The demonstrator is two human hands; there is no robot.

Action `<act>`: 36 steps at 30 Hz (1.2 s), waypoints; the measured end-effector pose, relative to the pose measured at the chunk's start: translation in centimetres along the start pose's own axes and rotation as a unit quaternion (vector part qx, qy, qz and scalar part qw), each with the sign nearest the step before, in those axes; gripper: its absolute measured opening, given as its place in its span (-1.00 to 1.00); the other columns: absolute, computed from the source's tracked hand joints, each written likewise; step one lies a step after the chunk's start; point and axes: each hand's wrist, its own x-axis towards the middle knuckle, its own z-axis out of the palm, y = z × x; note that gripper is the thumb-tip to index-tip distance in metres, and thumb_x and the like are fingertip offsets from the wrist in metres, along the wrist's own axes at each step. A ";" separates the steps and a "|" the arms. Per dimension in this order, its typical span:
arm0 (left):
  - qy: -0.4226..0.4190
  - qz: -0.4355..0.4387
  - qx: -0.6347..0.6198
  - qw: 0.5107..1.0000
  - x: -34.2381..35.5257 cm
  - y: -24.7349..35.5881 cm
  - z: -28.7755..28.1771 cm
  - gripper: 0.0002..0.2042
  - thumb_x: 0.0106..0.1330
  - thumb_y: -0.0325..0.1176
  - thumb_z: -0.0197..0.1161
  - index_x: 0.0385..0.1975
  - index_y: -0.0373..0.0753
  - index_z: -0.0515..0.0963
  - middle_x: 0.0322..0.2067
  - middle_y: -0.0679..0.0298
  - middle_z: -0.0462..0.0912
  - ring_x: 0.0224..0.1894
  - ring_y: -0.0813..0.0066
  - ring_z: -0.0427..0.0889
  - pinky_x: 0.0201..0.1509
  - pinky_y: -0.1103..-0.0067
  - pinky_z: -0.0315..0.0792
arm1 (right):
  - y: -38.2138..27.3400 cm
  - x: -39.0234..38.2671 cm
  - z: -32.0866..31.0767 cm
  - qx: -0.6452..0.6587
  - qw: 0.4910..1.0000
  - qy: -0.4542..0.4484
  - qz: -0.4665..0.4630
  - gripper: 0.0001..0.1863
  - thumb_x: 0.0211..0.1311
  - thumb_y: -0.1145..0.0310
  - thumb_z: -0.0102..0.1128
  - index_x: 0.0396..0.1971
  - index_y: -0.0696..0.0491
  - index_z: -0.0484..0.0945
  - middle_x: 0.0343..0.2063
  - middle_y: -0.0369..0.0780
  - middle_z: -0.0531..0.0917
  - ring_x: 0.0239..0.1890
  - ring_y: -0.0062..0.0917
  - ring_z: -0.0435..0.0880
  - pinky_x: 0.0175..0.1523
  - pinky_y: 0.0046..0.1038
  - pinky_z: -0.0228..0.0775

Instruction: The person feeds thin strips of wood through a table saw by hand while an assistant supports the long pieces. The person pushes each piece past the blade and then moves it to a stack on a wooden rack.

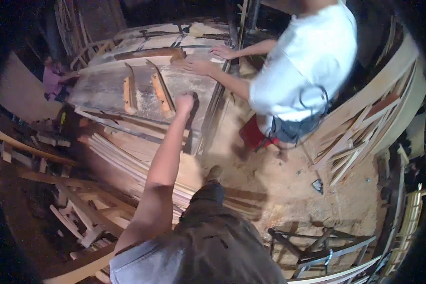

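My left arm reaches up across the picture, and my left hand (184,102) is over the near right part of a worktable (97,87). Its fingers are curled closed; whatever may be inside them is hidden. Just left of the hand lies a narrow wooden piece with an orange-brown block (161,93). A similar wooden piece (129,93) is farther left. Beyond them stretches a long curved brown wooden piece (146,55), near the co-worker's hand (196,66). That person's other hand (224,52) is at the table's right edge. My right hand does not show.
A co-worker in a white shirt (307,57) stands at the right of the table. Another person in pink (54,80) is at far left. Long wooden strips (123,163) lie below the table. Wooden frames (364,128) lean at right; a dark trestle (324,251) stands lower right.
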 end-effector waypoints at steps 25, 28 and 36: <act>-0.050 0.244 0.609 0.753 18.9 -0.3 6.7 -0.57 0.30 -0.25 -0.16 0.08 -0.34 0.40 0.15 0.03 0.38 0.23 0.17 0.30 0.31 0.29 0.11 | -18.4 11.3 -2.5 -0.005 0.999 -0.034 0.019 -0.71 0.24 0.11 0.05 -0.38 0.04 0.53 -0.52 -0.18 0.64 -0.50 -0.42 0.63 -0.54 -0.44 0.33; -0.044 0.257 0.603 0.754 18.4 -0.8 6.5 -0.55 0.31 -0.25 -0.17 0.13 -0.34 0.35 0.19 0.06 0.34 0.26 0.19 0.27 0.34 0.31 0.07 | -18.2 11.1 -2.7 -0.046 0.998 -0.041 0.006 -0.69 0.24 0.09 0.05 -0.42 0.04 0.54 -0.53 -0.18 0.64 -0.50 -0.40 0.63 -0.51 -0.41 0.35; -0.029 0.236 0.619 0.748 18.8 -1.7 6.5 -0.51 0.35 -0.22 -0.20 0.22 -0.35 0.24 0.25 0.08 0.25 0.31 0.20 0.19 0.38 0.32 -0.01 | -18.4 14.8 -3.8 0.186 0.978 -0.005 0.096 -0.67 0.26 0.08 -0.02 -0.30 0.06 0.52 -0.42 -0.12 0.64 -0.42 -0.36 0.63 -0.38 -0.35 0.41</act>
